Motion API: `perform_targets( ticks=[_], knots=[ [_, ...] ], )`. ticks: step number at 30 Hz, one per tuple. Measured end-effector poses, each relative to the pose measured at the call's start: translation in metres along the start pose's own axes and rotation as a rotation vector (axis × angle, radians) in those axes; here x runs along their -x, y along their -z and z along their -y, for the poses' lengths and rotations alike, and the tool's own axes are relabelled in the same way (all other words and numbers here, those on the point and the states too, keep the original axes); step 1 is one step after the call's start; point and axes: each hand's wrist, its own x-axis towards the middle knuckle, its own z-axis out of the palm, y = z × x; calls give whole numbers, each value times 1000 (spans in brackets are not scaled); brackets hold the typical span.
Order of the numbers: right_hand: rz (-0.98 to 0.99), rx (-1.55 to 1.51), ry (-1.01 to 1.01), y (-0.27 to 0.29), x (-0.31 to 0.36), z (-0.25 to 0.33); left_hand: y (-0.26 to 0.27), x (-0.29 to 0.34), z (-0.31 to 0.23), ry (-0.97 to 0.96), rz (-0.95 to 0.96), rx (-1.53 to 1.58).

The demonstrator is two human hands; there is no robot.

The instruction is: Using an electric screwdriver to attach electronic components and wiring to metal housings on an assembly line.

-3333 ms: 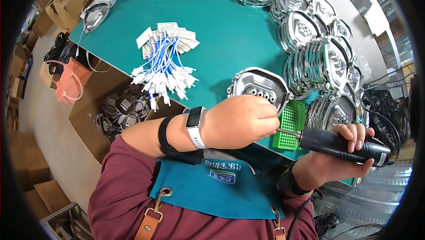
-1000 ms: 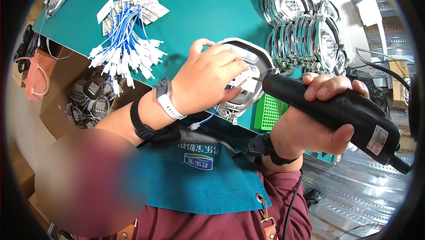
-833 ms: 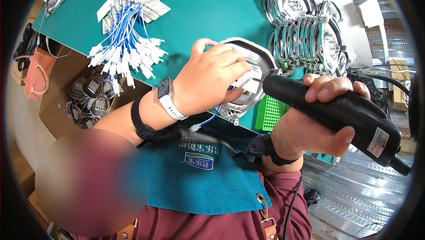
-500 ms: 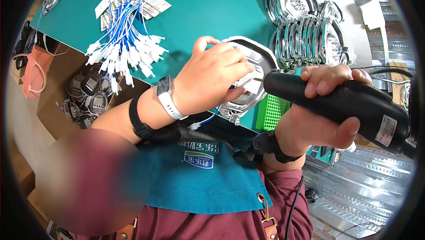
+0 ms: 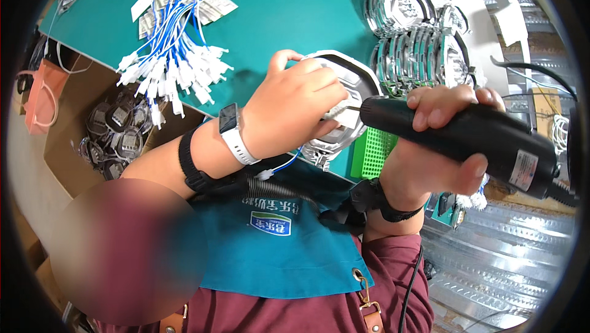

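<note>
My left hand (image 5: pixel 292 102) lies over a silver, rounded lamp housing (image 5: pixel 335 142) on the green table. Its fingers are closed on a small white block (image 5: pixel 350 118) against the housing; the fingers partly cover it. From beneath that hand comes a blue and white wire ending in a white plug (image 5: pixel 264 175). In my right hand (image 5: pixel 405 170) is a black electric screwdriver (image 5: pixel 467 139), held nearly level with its nose toward the left. The thin bit reaches the white block; its tip and any screw are too small to make out.
A bundle of blue and white wires (image 5: pixel 175 38) with tags and plugs lies at the far left. Several housings (image 5: pixel 418 56) stand stacked at the far right. A green perforated basket (image 5: pixel 373 153) sits beside the work. A cardboard box (image 5: pixel 67 161) with dark lamp parts stands left.
The screwdriver and my right hand have shifted slightly left, its rear end a little higher. My left hand keeps its grip on the white block. The view has moved slightly.
</note>
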Motion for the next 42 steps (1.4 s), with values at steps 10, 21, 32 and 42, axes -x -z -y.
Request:
perform_targets(
  ticks=[10, 21, 32, 42],
  knots=[
    [-670, 238, 158, 80, 33, 11, 1, -1, 0, -1, 36, -22],
    [-639, 327, 50, 90, 41, -23, 2, -2, 1, 16, 84, -39],
    [-575, 304, -50, 88, 39, -27, 3, -2, 0, 8, 92, -57],
    [-443, -67, 211, 66, 29, 62, 0, 0, -7, -10, 7, -55]
  ],
)
